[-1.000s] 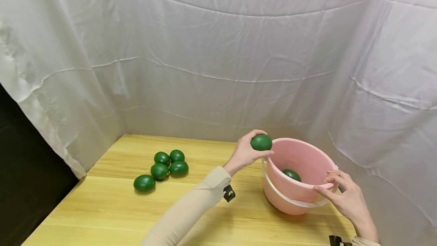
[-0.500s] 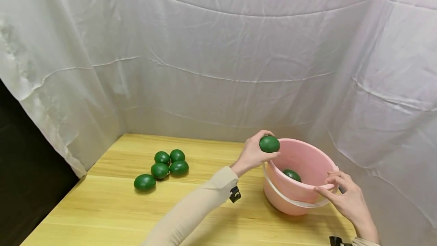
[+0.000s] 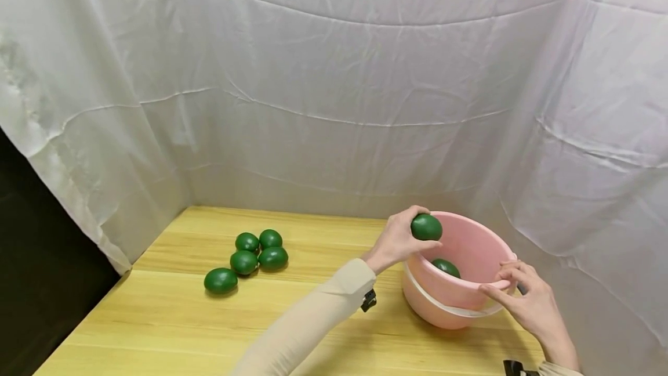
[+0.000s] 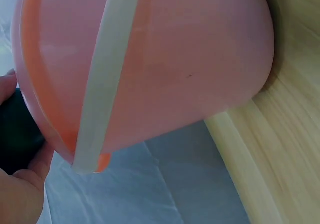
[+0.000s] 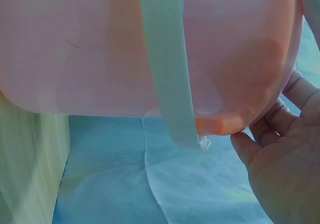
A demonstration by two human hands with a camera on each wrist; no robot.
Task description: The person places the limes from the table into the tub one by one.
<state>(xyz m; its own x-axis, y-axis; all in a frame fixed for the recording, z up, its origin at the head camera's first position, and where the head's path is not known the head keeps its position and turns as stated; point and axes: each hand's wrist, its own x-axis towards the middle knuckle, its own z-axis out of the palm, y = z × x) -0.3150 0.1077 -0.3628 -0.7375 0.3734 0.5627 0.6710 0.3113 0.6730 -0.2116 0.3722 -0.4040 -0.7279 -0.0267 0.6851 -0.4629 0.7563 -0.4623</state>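
My left hand (image 3: 395, 241) holds a smooth dark green avocado (image 3: 427, 227) between thumb and fingers, over the left rim of a pink bucket (image 3: 472, 238). Inside the bucket lies another avocado (image 3: 446, 267), partly hidden by the near wall. With thumb and fingers my right hand (image 3: 533, 300) pinches the bucket's right rim. The bucket's white handle (image 3: 459, 311) hangs down across its front. In the left wrist view the held avocado (image 4: 17, 134) is dark and cut off by the edge, beside the rim. The right wrist view shows the right hand (image 5: 287, 169) at the rim.
Several more avocados (image 3: 244, 261) lie in a loose group on the left of the wooden table (image 3: 156, 318). White cloth (image 3: 334, 103) hangs behind the table and at both sides. The bucket stands near the table's right edge.
My left hand has moved right with the avocado, from outside the bucket's left rim to over its opening. The right hand stays on the rim, and the bucket has not moved.
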